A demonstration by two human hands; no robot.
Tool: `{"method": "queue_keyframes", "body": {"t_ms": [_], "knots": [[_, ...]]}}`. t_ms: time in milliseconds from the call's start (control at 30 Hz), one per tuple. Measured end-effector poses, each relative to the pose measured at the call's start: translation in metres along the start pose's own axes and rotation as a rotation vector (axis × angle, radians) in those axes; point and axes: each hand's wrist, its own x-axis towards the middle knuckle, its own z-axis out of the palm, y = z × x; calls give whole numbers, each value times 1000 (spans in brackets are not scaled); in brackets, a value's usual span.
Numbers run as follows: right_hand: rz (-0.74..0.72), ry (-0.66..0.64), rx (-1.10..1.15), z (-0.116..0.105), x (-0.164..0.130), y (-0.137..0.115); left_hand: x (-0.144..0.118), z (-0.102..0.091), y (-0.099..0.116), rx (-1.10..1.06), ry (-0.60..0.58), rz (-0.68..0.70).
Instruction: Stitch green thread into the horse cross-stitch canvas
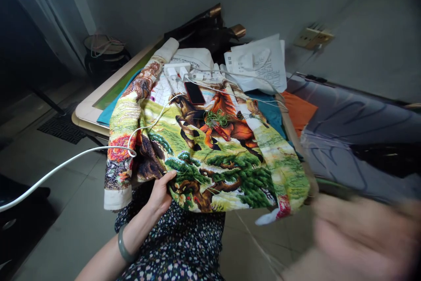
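Note:
A large cross-stitch cloth point(210, 158) with brown and orange horses, green trees and flowers lies spread over a low table and hangs toward my lap. My left hand point(161, 193) grips its near edge, thumb on top, with a grey bangle on the wrist. My right hand point(355, 237) is a blurred shape at the lower right, away from the cloth's corner; whether it holds anything cannot be made out. A tangle of green thread point(217, 119) rests on the horse picture. A dark red phone point(194, 93) lies on the cloth farther back.
White chargers point(177, 70) and cables cross the cloth; one white cable point(66, 165) runs off left over the tiled floor. A printed white bag point(259, 64) and dark bags lie behind. Orange cloth point(299, 112) and grey bedding point(355, 127) lie right. A wall socket point(314, 35) is above.

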Motion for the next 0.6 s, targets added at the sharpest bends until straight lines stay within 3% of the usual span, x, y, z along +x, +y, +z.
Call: {"method": "queue_keyframes", "body": {"t_ms": [67,133,200,333,600], "knots": [[33,-118,129,19,1,-8,0,-1,0,4,-11,-10],[78,-325,280,49,-2,-16,0,-3,1,12,-21,-22],[58,-460,274,80,-7,-20,2,-4,1,12,-28,-29],[-36,-436,100,110,-12,-22,3,-6,1,-1,-31,-39],[-66,-419,58,112,-8,-19,-3,-1,2,-37,-21,-28]]}}
